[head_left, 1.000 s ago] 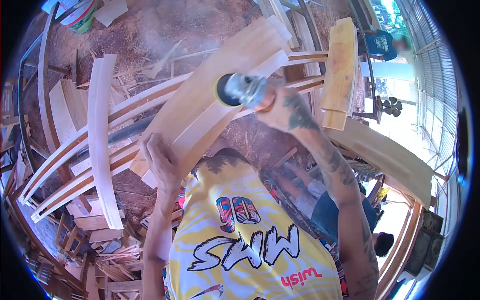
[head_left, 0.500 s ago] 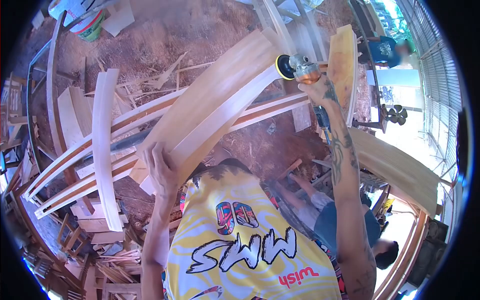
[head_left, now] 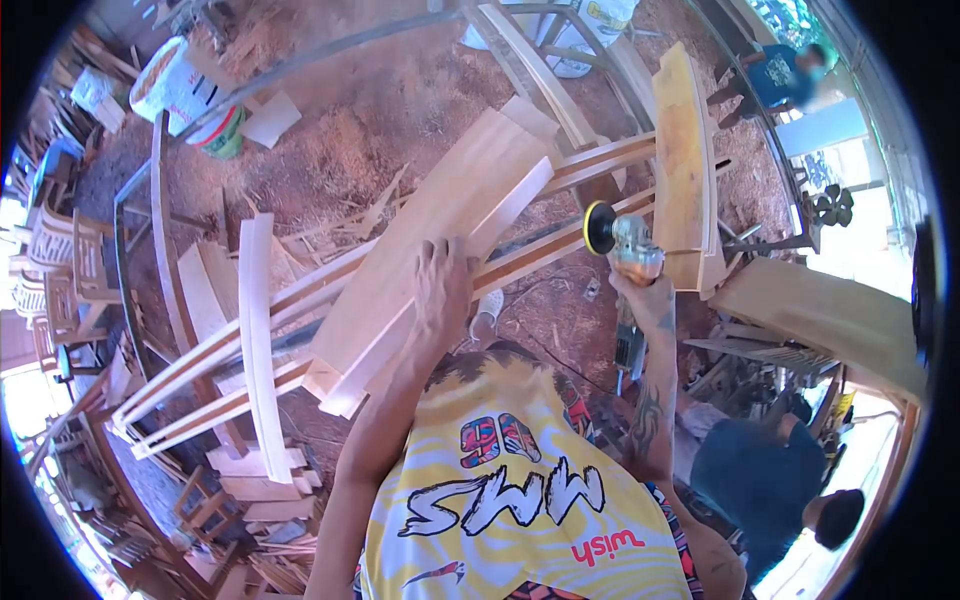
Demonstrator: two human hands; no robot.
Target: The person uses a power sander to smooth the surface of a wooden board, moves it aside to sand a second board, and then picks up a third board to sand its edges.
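Note:
A long, wide wooden board (head_left: 425, 215) lies slantwise across narrow wooden rails (head_left: 540, 262), with a paler strip along its near edge. My left hand (head_left: 444, 285) rests on the board's near edge around its middle, fingers spread and lying flat. In my right hand (head_left: 645, 292) is an angle grinder (head_left: 636, 248), gripped by its body, with a yellow-rimmed disc (head_left: 599, 228) facing left. The disc is off the board, to the right of it. A curved pale wooden piece (head_left: 257, 345) lies across the rails on the left.
Stacked curved boards (head_left: 682, 150) lie across the rails at right, near another wide board (head_left: 820, 310). One person (head_left: 760, 480) is at lower right, another (head_left: 775, 78) at upper right. Buckets (head_left: 178, 85) and plastic chairs (head_left: 90, 255) stand left; wood scraps lie lower left.
My left hand has moved from the board's lower left end to its middle. The grinder has come away from the board's far end, towards me. The view has shifted.

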